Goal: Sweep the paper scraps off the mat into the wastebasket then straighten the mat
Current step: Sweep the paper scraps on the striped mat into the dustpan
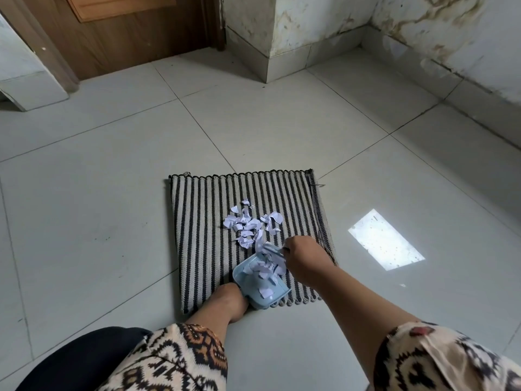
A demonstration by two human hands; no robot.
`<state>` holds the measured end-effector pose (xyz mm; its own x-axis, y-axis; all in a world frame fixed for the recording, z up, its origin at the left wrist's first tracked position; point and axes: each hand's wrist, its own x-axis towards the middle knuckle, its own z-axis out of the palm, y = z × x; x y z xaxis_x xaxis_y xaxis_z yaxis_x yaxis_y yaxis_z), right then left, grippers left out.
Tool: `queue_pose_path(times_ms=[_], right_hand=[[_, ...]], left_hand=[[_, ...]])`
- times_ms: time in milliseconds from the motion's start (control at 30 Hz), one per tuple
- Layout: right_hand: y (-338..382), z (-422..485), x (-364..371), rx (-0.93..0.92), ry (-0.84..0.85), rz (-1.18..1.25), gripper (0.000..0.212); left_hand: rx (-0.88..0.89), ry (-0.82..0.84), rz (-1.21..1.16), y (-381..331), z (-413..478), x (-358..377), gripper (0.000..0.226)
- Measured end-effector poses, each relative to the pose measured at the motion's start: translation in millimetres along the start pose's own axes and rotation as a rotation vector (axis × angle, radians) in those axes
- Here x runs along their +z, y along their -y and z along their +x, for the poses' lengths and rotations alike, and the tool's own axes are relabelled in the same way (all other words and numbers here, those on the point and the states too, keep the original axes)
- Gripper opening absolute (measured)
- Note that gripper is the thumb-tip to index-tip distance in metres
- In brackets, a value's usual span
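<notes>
A black-and-cream striped mat (203, 221) lies on the tiled floor. White paper scraps (248, 224) are heaped near its middle. A light blue dustpan (253, 280) sits tilted on the mat's near edge with several scraps inside. My left hand (228, 300) grips the dustpan from behind, its fingers hidden under the pan. My right hand (303, 259) holds a small light blue brush (272, 249) at the pan's mouth, against the scraps. No wastebasket is in view.
A wooden door (127, 38) stands at the back left and a stained wall corner (267, 52) juts out at the back. A bright light patch (386, 244) lies on the floor to the right of the mat. My dark-clad knee (84, 359) shows at the bottom left.
</notes>
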<state>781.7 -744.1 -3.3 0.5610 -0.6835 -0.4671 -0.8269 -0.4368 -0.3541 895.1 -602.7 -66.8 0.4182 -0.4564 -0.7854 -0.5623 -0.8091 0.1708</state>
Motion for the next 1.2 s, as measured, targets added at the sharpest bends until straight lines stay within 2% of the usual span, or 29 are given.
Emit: queue_pose_path(times_ms=[100, 200, 333, 433, 600, 700, 800, 933, 1033, 1200], right_hand=[[-4.3, -3.9, -2.4, -0.008, -0.003, 0.052, 0.036], [-8.9, -4.2, -8.6, 0.05, -0.119, 0.153, 0.03], [-12.4, -1.9, -11.3, 0.156, -0.253, 0.111, 0.028], [-11.7, -4.6, -2.3, 0.175, -0.201, 0.064, 0.026], [-1.0, -13.3, 9.4, 0.056, -0.077, -0.018, 0.035], [-2.4, -12.8, 6.6, 0.028, -0.025, 0.06, 0.034], [-7.9, -9.5, -9.9, 0.057, -0.059, 0.193, 0.028], [-13.5, -4.1, -18.1, 0.124, -0.167, 0.106, 0.028], [-5.5, -8.9, -4.9, 0.142, -0.108, 0.076, 0.028], [9.4, -18.2, 20.0, 0.058, -0.078, -0.004, 0.027]], left_hand=[[-0.007, 0.043, 0.068, -2.3, -2.0, -0.5, 0.033], [-0.017, 0.05, 0.065, -3.5, -2.2, -0.3, 0.033], [-0.037, 0.053, 0.06, -4.8, -1.0, -0.2, 0.032], [-0.024, 0.048, 0.039, -5.4, 0.0, -0.1, 0.034], [-0.021, 0.045, 0.052, -5.1, 0.5, -0.2, 0.038], [0.0, 0.008, 0.005, -6.4, -0.9, -2.4, 0.039], [0.014, -0.002, 0.017, -6.7, -2.4, -4.1, 0.04], [-0.02, 0.052, 0.096, -7.9, -3.8, -3.6, 0.032], [-0.011, 0.075, 0.103, -7.4, -2.8, -3.7, 0.033], [-0.001, 0.093, 0.12, -9.4, -8.3, -7.1, 0.037]])
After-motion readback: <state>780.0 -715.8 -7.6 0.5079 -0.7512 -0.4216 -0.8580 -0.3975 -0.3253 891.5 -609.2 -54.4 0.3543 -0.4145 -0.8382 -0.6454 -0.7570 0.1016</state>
